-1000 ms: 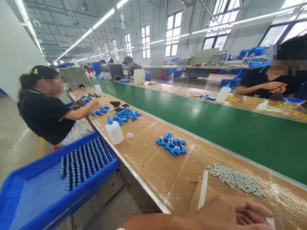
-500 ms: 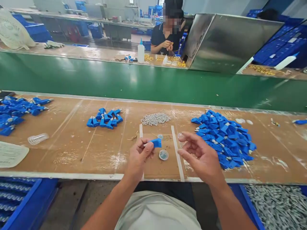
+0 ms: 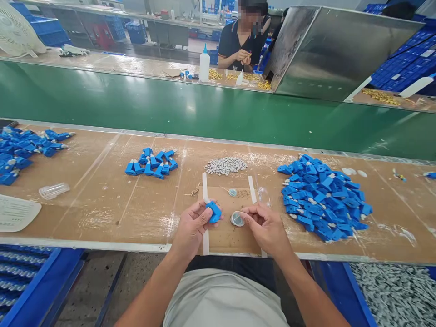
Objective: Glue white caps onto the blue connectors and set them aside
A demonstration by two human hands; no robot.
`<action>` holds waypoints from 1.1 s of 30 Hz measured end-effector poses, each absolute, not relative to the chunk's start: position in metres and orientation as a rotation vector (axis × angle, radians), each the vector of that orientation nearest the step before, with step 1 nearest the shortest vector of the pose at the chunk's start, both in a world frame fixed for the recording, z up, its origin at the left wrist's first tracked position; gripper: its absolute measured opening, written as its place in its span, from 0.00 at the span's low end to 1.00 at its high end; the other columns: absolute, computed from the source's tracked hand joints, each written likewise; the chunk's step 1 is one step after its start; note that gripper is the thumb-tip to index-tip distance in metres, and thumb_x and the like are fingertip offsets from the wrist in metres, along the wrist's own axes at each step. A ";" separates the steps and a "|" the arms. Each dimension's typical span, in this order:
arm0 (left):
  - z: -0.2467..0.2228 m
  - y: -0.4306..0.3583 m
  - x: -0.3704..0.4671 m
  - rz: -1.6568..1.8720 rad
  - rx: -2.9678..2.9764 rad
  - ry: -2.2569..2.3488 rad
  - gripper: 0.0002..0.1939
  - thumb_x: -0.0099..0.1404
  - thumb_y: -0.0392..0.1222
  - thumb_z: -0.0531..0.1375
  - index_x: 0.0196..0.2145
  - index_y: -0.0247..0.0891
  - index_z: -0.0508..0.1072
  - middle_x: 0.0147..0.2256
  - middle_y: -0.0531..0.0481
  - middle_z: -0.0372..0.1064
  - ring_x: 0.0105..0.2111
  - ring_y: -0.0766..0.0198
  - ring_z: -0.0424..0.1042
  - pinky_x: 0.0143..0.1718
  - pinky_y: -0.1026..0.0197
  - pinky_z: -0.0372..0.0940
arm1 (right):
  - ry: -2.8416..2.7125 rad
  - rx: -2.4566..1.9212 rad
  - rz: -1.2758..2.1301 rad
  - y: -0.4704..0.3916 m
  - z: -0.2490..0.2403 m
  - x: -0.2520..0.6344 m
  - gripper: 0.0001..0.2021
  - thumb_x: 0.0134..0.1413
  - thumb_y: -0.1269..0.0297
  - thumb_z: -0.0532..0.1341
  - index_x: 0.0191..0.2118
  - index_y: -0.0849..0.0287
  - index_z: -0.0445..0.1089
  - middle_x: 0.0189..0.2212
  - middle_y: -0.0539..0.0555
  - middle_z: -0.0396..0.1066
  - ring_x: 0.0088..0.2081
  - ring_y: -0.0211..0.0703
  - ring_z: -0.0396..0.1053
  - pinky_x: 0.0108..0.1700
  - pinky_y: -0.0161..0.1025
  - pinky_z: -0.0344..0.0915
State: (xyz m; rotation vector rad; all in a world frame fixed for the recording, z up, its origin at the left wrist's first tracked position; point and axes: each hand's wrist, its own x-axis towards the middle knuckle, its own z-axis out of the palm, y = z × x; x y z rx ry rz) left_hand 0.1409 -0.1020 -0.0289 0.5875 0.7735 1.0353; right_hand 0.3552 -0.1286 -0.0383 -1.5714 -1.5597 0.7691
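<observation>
My left hand (image 3: 192, 227) holds a blue piece (image 3: 214, 211) with a whitish tip between thumb and fingers. The fingers of my right hand (image 3: 267, 227) are pinched together at the right rim of a small round dish (image 3: 237, 219); anything between the fingertips is too small to make out. Behind the dish lies a small clear disc (image 3: 232, 192) with a thin stick. Farther back is a heap of small grey pieces (image 3: 226, 165). A large pile of blue pieces (image 3: 323, 197) lies right of my right hand, and a smaller group (image 3: 151, 163) lies to the left.
More blue pieces (image 3: 25, 147) lie far left, near a clear plastic cup (image 3: 54, 190) and a paper sheet (image 3: 18, 213). Blue bins (image 3: 37, 290) stand below the table edge. Across the green belt (image 3: 136, 104), a person (image 3: 238, 45) works beside a white bottle (image 3: 204, 66).
My right hand has moved left and closed its fingers at the dish. The blue piece in my left hand has turned and sits slightly lower. The camera view has shifted slightly.
</observation>
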 end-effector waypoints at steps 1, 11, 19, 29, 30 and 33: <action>-0.030 -0.102 0.140 1.019 0.571 0.750 0.18 0.60 0.44 0.70 0.47 0.35 0.77 0.40 0.42 0.78 0.35 0.61 0.78 0.33 0.65 0.69 | -1.626 -1.560 0.701 -0.130 -0.037 0.354 0.10 0.63 0.57 0.62 0.37 0.57 0.78 0.31 0.54 0.71 0.28 0.43 0.64 0.31 0.40 0.61; -0.026 -0.104 0.144 0.898 0.495 0.642 0.15 0.65 0.41 0.66 0.49 0.34 0.79 0.38 0.43 0.78 0.37 0.64 0.78 0.36 0.68 0.71 | -1.575 -1.524 0.807 -0.131 -0.024 0.358 0.09 0.66 0.59 0.59 0.38 0.57 0.73 0.34 0.54 0.72 0.34 0.45 0.69 0.37 0.41 0.64; -0.016 -0.105 0.156 0.810 0.472 0.614 0.15 0.67 0.43 0.64 0.46 0.30 0.80 0.36 0.42 0.78 0.34 0.64 0.79 0.35 0.71 0.72 | -1.124 -1.350 0.832 -0.133 0.004 0.357 0.06 0.63 0.60 0.64 0.38 0.56 0.73 0.36 0.53 0.75 0.26 0.38 0.65 0.30 0.37 0.63; -0.002 -0.114 0.161 0.771 0.523 0.503 0.15 0.70 0.41 0.60 0.45 0.27 0.80 0.37 0.39 0.77 0.32 0.66 0.76 0.33 0.72 0.70 | -1.299 -1.252 0.591 -0.143 0.023 0.327 0.03 0.64 0.70 0.63 0.41 0.56 0.74 0.37 0.52 0.77 0.30 0.38 0.71 0.34 0.36 0.70; -0.002 -0.114 0.160 0.769 0.533 0.499 0.15 0.70 0.41 0.60 0.45 0.27 0.80 0.37 0.39 0.77 0.32 0.67 0.76 0.33 0.72 0.69 | -1.300 -1.252 0.597 -0.143 0.021 0.327 0.03 0.64 0.70 0.63 0.41 0.55 0.74 0.37 0.52 0.77 0.30 0.38 0.71 0.34 0.36 0.70; -0.004 -0.114 0.160 0.766 0.530 0.503 0.14 0.70 0.41 0.60 0.45 0.27 0.80 0.36 0.41 0.76 0.32 0.67 0.76 0.33 0.71 0.69 | -1.304 -1.247 0.624 -0.143 0.020 0.326 0.04 0.64 0.70 0.62 0.41 0.55 0.73 0.37 0.51 0.77 0.30 0.37 0.71 0.34 0.35 0.70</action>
